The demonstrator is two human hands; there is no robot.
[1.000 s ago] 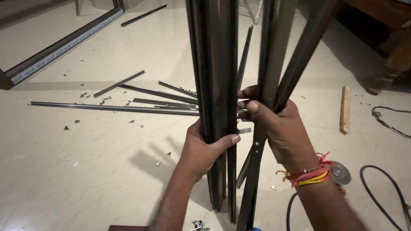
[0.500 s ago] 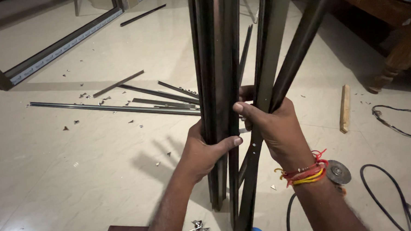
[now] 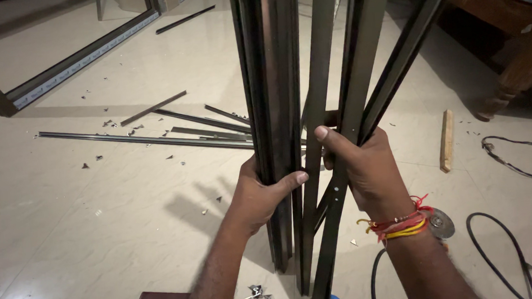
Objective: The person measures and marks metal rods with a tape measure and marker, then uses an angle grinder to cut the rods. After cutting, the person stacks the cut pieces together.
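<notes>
Our left hand is closed around the upright dark metal profiles standing on the floor; our right hand grips the slanted profiles beside them. Since earlier, the right thumb has shifted up.

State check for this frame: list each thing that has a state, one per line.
left hand: shut on the upright bundle of dark metal profiles
right hand: shut on the leaning dark profiles
loose strips: lying flat on the floor
wooden stick: lying flat, apart
black cable: looped on the floor
</notes>
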